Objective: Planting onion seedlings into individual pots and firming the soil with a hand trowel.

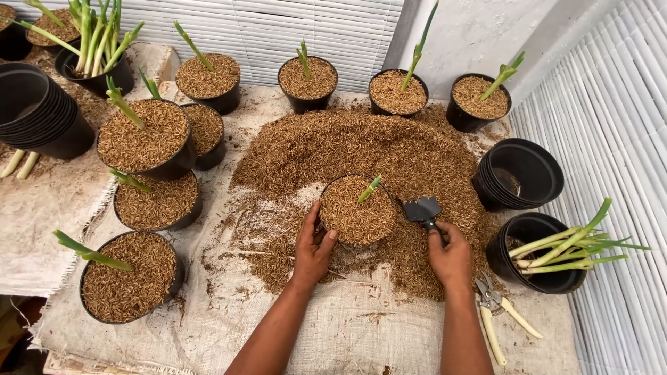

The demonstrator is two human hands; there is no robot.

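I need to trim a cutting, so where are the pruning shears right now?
In the head view the pruning shears lie on the burlap sheet at lower right, just right of the right hand, below the pot of green cuttings.
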